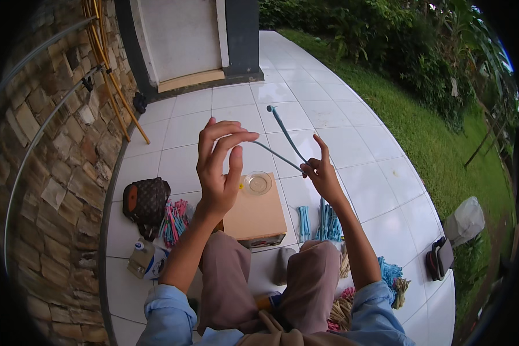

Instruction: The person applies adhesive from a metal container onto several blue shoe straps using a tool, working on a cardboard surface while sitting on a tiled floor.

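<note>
While both hands are raised above the knees, right hand (323,173) grip is pinched on a blue strip (282,131); left hand (218,167) fingers curl round its other end. Below: cardboard box (255,216) with small clear dish (257,183), blue strip bundles (323,224) on tiled floor (352,150).

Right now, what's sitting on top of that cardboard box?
A small clear round dish rests on the far part of the box, and looks empty. A tiny yellow bit lies beside it. The left hand covers the box's far left corner, so anything there is hidden.
</note>
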`<action>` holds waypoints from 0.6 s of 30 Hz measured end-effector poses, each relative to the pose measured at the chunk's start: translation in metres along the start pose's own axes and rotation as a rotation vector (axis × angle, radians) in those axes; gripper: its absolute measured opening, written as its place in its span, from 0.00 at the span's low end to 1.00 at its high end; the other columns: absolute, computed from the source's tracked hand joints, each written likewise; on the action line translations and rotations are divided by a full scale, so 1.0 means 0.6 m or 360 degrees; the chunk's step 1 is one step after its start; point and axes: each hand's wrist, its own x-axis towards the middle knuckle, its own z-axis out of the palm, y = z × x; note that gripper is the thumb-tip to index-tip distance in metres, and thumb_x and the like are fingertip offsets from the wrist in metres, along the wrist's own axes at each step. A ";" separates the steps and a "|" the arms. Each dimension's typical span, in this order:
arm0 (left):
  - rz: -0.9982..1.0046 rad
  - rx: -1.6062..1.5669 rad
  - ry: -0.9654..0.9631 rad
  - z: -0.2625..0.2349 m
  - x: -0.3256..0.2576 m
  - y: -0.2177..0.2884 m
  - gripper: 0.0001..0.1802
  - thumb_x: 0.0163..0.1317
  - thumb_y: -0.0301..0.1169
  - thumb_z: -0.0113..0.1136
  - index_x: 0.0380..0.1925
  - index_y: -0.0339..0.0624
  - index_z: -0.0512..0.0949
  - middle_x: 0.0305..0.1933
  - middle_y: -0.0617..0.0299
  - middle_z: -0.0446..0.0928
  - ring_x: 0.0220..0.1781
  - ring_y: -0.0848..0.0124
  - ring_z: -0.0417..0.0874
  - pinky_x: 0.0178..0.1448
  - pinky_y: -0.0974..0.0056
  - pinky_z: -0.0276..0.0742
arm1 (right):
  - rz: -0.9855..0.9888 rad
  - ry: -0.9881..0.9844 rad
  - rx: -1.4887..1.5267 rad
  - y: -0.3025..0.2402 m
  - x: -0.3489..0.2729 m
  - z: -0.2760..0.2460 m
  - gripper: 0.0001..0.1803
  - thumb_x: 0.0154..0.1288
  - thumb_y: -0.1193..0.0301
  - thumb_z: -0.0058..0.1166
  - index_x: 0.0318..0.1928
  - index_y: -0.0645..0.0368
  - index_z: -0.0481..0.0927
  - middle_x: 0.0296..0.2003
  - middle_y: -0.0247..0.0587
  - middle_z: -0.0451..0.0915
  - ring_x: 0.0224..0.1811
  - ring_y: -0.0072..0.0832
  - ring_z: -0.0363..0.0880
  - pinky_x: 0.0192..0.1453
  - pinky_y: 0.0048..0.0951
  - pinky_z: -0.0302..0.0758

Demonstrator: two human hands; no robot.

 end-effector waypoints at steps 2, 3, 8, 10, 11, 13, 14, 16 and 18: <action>0.0097 -0.0080 -0.0458 0.028 0.032 0.000 0.11 0.56 0.21 0.55 0.39 0.45 0.77 0.40 0.64 0.73 0.47 0.65 0.76 0.66 0.53 0.60 | 0.0027 -0.0201 -0.0069 -0.007 0.005 -0.012 0.41 0.59 0.80 0.50 0.68 0.56 0.42 0.20 0.38 0.77 0.25 0.30 0.76 0.44 0.32 0.69; 0.0090 -0.0030 -0.0742 0.047 0.025 -0.015 0.10 0.59 0.31 0.54 0.40 0.42 0.77 0.43 0.63 0.75 0.50 0.64 0.75 0.68 0.53 0.59 | 0.0017 -0.0207 -0.0045 -0.011 0.008 -0.004 0.41 0.59 0.80 0.50 0.68 0.56 0.42 0.20 0.38 0.77 0.25 0.30 0.76 0.44 0.32 0.69; -0.0151 0.0255 -0.1462 0.121 -0.068 -0.063 0.09 0.59 0.35 0.56 0.36 0.43 0.78 0.35 0.62 0.75 0.39 0.64 0.79 0.42 0.62 0.77 | -0.0137 -0.0406 -0.0659 -0.016 0.003 -0.003 0.43 0.54 0.75 0.56 0.68 0.51 0.47 0.20 0.34 0.76 0.28 0.29 0.76 0.57 0.41 0.54; -0.0228 0.0180 -0.1416 0.124 -0.094 -0.074 0.09 0.60 0.34 0.54 0.36 0.43 0.78 0.34 0.62 0.75 0.36 0.63 0.79 0.41 0.61 0.77 | -0.0150 -0.0407 -0.0746 -0.007 0.000 -0.004 0.44 0.53 0.74 0.60 0.67 0.47 0.50 0.21 0.25 0.75 0.31 0.22 0.75 0.60 0.46 0.51; -0.0307 0.0120 -0.1366 0.125 -0.105 -0.082 0.08 0.61 0.34 0.52 0.35 0.44 0.78 0.33 0.62 0.75 0.34 0.62 0.79 0.41 0.60 0.76 | -0.0139 -0.0410 -0.0744 0.002 0.002 -0.004 0.44 0.53 0.74 0.60 0.67 0.47 0.50 0.21 0.25 0.75 0.31 0.22 0.75 0.60 0.46 0.51; -0.0361 0.0060 -0.1459 0.135 -0.119 -0.093 0.08 0.61 0.33 0.51 0.34 0.44 0.78 0.32 0.62 0.75 0.35 0.62 0.79 0.41 0.61 0.75 | -0.0240 -0.0392 -0.0855 0.032 0.005 -0.006 0.45 0.50 0.72 0.62 0.66 0.46 0.52 0.23 0.23 0.75 0.34 0.21 0.76 0.63 0.49 0.48; -0.0404 0.0017 -0.1541 0.141 -0.126 -0.099 0.09 0.62 0.33 0.50 0.33 0.43 0.78 0.32 0.62 0.75 0.36 0.63 0.79 0.40 0.61 0.75 | -0.0225 -0.0475 -0.0856 0.048 0.007 -0.004 0.44 0.50 0.71 0.63 0.66 0.46 0.53 0.25 0.24 0.75 0.36 0.20 0.76 0.64 0.54 0.45; -0.0540 -0.0070 -0.1547 0.149 -0.142 -0.118 0.09 0.62 0.33 0.50 0.32 0.44 0.79 0.32 0.60 0.74 0.36 0.63 0.78 0.42 0.59 0.74 | -0.0140 -0.0659 -0.0654 0.074 0.013 -0.005 0.44 0.48 0.71 0.63 0.65 0.47 0.53 0.25 0.26 0.74 0.39 0.21 0.76 0.66 0.55 0.44; -0.0692 -0.0157 -0.1562 0.159 -0.159 -0.135 0.09 0.62 0.32 0.50 0.31 0.44 0.79 0.31 0.59 0.73 0.36 0.62 0.78 0.43 0.58 0.74 | -0.0025 -0.0898 -0.0180 0.101 0.021 -0.001 0.43 0.47 0.72 0.63 0.64 0.50 0.54 0.28 0.30 0.73 0.41 0.26 0.75 0.66 0.51 0.53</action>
